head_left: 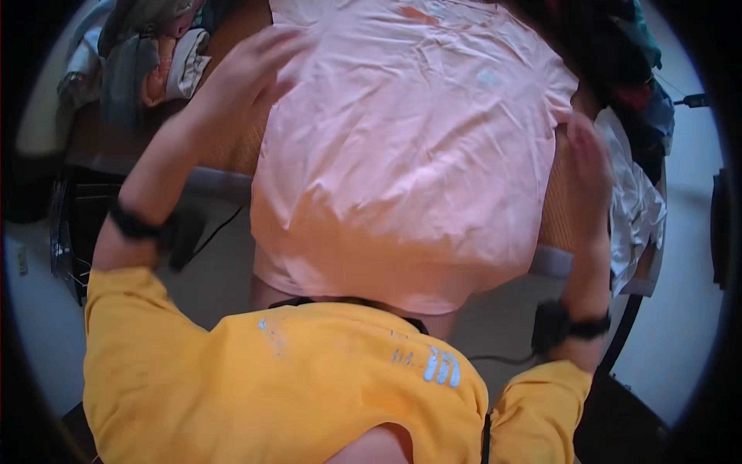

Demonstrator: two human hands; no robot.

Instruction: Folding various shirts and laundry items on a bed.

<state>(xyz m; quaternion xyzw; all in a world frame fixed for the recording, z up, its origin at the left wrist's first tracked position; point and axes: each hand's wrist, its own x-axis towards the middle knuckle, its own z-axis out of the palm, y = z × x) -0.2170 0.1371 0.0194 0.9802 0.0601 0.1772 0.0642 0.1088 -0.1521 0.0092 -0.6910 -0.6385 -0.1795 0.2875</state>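
Note:
A pale pink T-shirt [410, 162] lies spread on a table in front of me, creased over its upper part, with its hem hanging over the near edge. My left hand [270, 62] reaches over the shirt's far left side by the sleeve; its fingers are stretched out and somewhat blurred. On the other side my right hand [585, 147] is beside the right sleeve, smeared by motion, so whether its fingers grip the cloth cannot be made out.
Folded clothes [154, 66] are stacked at the far left of the brown tabletop [232, 147]. Dark garments [610, 46] are heaped at the far right, with a crumpled white cloth [635, 209] near the right edge. A black device [185, 236] is strapped to my left forearm, another [550, 329] to my right.

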